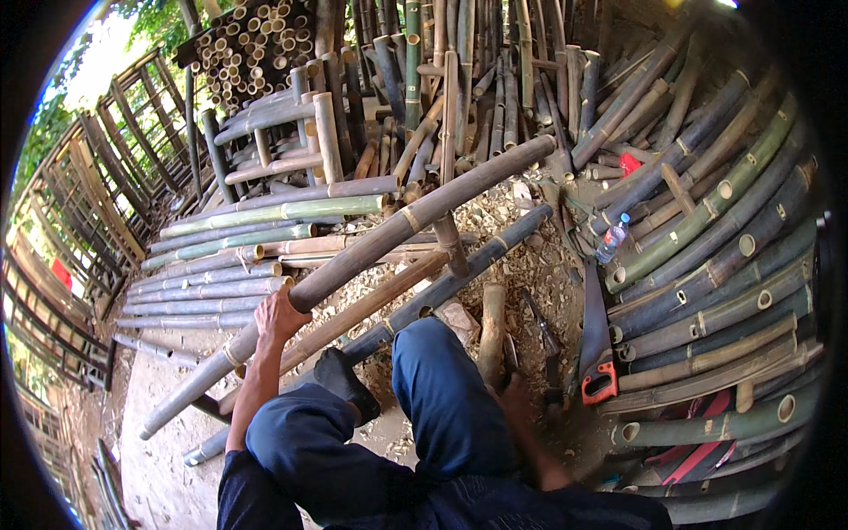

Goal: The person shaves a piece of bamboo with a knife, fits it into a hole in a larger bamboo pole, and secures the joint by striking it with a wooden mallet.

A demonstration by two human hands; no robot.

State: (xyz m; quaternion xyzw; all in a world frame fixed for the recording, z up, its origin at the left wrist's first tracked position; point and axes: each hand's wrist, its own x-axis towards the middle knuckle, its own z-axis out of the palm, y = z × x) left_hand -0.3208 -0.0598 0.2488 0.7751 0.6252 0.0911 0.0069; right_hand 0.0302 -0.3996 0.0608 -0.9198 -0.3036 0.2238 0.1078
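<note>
A thick brown bamboo pole [380,237] slants from lower left to upper right, and my left hand [281,316] is closed around it above my left knee. A short upright bamboo peg [450,245] joins this pole to a dark bamboo pole [473,265] below. Between them runs a thinner tan bamboo pole [367,305]. Low beside my right knee is my right hand [515,402], dark and blurred, its fingers unclear. It is close to a narrow blade [511,353] and a short bamboo piece [492,331]. A long dark tool [543,331] lies just right of them.
At right lie a handsaw [596,344] with an orange handle, a plastic bottle [613,238] and many bamboo poles with cut holes [720,283]. Stacked poles [212,287] lie at left, before a bamboo frame [274,141]. Wood shavings [495,208] cover the ground.
</note>
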